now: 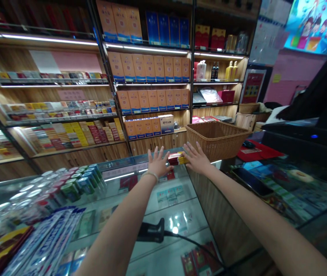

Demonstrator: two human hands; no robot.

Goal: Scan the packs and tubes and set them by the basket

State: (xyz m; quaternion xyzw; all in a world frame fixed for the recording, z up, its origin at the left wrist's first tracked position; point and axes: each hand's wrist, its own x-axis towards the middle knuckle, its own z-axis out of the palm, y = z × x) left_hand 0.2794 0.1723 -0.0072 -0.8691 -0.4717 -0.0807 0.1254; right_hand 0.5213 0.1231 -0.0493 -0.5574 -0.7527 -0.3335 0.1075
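A small stack of red and yellow packets (pixel 177 158) lies at the far end of the glass counter top (pixel 180 207). To its left is my left hand (pixel 158 166), fingers spread and pointing away, thumb close to the stack's edge. My right hand (pixel 197 159) reaches in from the other side, also with fingers stretched out, and its fingertips are at the yellow end. Whether either hand presses on the packets is hard to tell. Below my left forearm sits a black corded device (pixel 152 230), partly hidden by that arm.
A wicker basket (pixel 218 140) stands right of my right hand. Small jars and cartons (pixel 77 184) and blue-and-white packages (pixel 44 245) line the counter's left. A phone (pixel 252 182) and red mat (pixel 259 150) lie right. Stocked shelves (pixel 152 80) fill the back.
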